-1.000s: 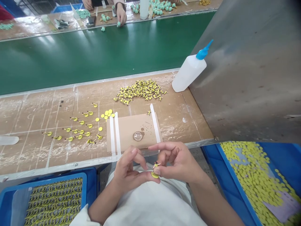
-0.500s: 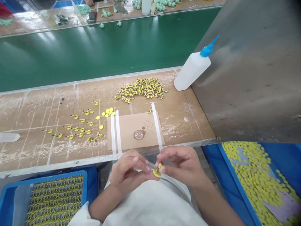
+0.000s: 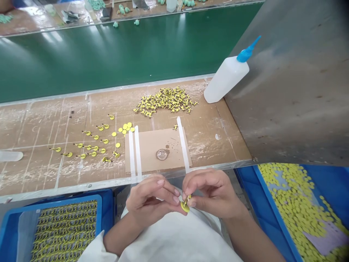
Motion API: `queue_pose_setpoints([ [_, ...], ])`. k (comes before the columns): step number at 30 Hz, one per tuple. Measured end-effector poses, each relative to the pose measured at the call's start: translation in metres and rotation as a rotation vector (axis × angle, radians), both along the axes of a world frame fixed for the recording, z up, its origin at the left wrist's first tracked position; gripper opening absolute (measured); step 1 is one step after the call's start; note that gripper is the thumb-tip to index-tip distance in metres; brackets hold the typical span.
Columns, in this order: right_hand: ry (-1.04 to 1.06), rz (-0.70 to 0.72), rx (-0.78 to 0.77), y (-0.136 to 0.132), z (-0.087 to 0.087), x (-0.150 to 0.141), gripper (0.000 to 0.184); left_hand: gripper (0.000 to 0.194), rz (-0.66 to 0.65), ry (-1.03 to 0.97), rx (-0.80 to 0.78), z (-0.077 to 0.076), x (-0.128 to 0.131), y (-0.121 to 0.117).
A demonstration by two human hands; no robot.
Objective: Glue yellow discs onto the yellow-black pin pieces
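Over my lap, just in front of the bench edge, my hands meet at a small yellow figurine [image 3: 189, 198] on a round yellow disc [image 3: 184, 207]. My left hand [image 3: 152, 198] is closed on the disc's edge between thumb and fingers. My right hand [image 3: 211, 193] pinches the figurine's upper part, so some of it is hidden. Beyond them lies a taped cardboard sheet [image 3: 148, 160] with a small clear round dish [image 3: 162, 154] of liquid on it. A single loose figurine [image 3: 175, 127] lies near the right tape strip.
Behind the sheet is a heap of yellow figurines [image 3: 169, 100]. Loose yellow discs [image 3: 127, 126] and several figurines on discs [image 3: 92, 147] lie left. A white bottle [image 3: 226, 80] leans by the metal panel [image 3: 294, 91]. Blue trays [image 3: 99, 218] flank my lap. A green belt [image 3: 109, 58] runs behind.
The disc with its figurine has tilted and shifted slightly right and down between my fingers. My view has shifted a little; both hands keep their hold.
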State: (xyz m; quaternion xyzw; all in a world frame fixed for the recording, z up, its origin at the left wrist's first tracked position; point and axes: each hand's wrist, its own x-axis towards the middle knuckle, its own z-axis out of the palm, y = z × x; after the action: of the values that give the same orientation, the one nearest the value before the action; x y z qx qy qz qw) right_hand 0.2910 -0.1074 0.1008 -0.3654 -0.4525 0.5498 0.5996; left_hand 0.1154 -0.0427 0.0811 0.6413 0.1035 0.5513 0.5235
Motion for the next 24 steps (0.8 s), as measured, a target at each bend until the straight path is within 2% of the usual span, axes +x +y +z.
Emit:
queue_pose_setpoints([
  [5, -0.009, 0.036, -0.046, 0.0003, 0.0045, 0.0026, 0.018, 0.086, 0.06, 0.04, 0.008, 0.0009, -0.0004, -0.0011],
  [13, -0.019, 0.04, -0.056, -0.0019, 0.0027, 0.0017, 0.016, 0.086, 0.084, 0.079, -0.035, 0.0024, -0.0004, -0.0014],
  [17, -0.014, 0.02, -0.026, -0.003, 0.0033, 0.0026, 0.025, 0.083, 0.058, 0.079, -0.07, 0.003, 0.0003, -0.0002],
  [24, -0.045, 0.016, -0.024, -0.0024, 0.0048, 0.0039, 0.02, 0.078, 0.02, 0.082, -0.087, 0.0052, 0.0008, 0.0014],
])
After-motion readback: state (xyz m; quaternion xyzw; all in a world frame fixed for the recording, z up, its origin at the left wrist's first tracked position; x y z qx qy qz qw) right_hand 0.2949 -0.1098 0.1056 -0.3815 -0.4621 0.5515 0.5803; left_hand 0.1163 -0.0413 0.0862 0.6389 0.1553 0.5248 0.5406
